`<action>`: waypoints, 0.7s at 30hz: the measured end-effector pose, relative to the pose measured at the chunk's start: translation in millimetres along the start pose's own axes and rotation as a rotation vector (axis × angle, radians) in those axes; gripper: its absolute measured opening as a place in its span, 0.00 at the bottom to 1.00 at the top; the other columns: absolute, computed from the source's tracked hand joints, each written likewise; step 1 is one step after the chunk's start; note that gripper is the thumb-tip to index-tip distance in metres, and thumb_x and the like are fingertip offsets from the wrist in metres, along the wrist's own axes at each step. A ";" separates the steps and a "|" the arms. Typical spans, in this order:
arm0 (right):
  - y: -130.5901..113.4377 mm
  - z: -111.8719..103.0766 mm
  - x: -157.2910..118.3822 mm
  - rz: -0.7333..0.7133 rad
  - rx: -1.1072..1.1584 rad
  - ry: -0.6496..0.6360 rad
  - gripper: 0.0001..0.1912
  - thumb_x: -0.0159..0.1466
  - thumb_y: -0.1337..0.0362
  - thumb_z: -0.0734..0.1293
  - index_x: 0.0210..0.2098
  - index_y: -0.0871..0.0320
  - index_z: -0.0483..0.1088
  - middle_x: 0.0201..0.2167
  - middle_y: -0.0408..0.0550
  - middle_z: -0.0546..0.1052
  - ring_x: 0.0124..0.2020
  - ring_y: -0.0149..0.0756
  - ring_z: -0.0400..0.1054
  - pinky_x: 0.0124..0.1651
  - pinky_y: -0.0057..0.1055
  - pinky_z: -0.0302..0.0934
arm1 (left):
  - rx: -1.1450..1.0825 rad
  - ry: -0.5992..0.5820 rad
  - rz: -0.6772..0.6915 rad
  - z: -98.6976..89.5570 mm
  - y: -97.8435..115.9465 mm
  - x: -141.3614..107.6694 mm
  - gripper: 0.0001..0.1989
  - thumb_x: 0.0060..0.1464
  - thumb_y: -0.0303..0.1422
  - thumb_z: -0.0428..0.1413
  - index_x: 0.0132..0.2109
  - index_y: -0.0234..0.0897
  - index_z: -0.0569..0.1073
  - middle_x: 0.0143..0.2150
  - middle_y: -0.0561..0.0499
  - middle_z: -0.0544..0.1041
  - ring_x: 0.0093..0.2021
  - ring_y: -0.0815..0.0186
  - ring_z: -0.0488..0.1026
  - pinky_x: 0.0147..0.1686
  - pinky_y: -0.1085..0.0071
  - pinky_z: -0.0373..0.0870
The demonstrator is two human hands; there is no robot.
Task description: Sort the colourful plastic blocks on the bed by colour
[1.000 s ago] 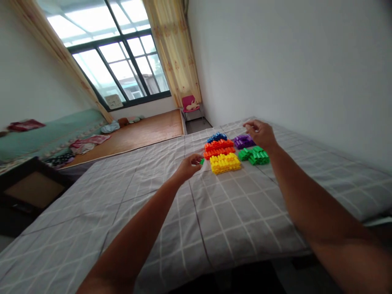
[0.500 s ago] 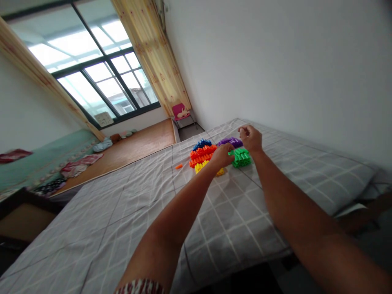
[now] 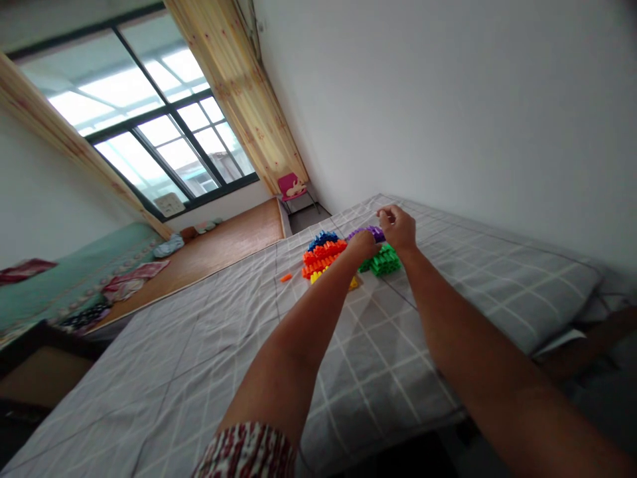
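Toothed plastic building pieces lie in colour groups on a grey checked bedsheet (image 3: 233,325). Blue pieces (image 3: 322,239) are at the back left, with orange pieces (image 3: 321,260) in front of them. Yellow pieces (image 3: 317,274) are partly covered by my left forearm. My left hand (image 3: 363,245) is closed, beside the green pieces (image 3: 387,261) and in front of the purple pieces (image 3: 377,233). Its fingertips are mostly hidden. My right hand (image 3: 401,228) is raised just behind the green group, fingers curled in a pinch. Anything held in either hand is too small to make out.
A single orange piece (image 3: 286,277) lies apart, left of the groups. The white wall (image 3: 448,119) runs along the bed's right side. Beyond the bed are a brown mat (image 3: 239,232), a pink chair (image 3: 291,187) and a window with yellow curtains (image 3: 243,99).
My left hand has moved slightly right, closer to my right hand and the green pieces, its fingers now more hidden. The whole view has shifted a little. The colour groups look unmoved.
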State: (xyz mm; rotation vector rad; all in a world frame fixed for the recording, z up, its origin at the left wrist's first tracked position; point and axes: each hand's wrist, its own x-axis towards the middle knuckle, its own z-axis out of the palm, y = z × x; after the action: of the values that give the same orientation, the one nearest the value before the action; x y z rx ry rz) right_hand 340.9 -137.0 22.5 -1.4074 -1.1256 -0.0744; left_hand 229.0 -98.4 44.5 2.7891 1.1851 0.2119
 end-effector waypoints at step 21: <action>14.3 6.8 -17.2 -0.127 -0.146 -0.076 0.12 0.62 0.60 0.60 0.36 0.57 0.74 0.33 0.49 0.80 0.32 0.38 0.73 0.37 0.31 0.65 | -0.004 0.065 -0.471 -2.7 -222.7 -149.3 0.16 0.54 0.32 0.53 0.49 0.38 0.77 0.45 0.46 0.79 0.46 0.61 0.74 0.45 0.70 0.68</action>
State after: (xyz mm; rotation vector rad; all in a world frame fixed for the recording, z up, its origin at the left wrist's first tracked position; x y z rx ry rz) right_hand 337.2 -137.7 -0.7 -1.4769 -1.2932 -0.1985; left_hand -31.5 -52.2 0.9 2.4205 1.8030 0.2613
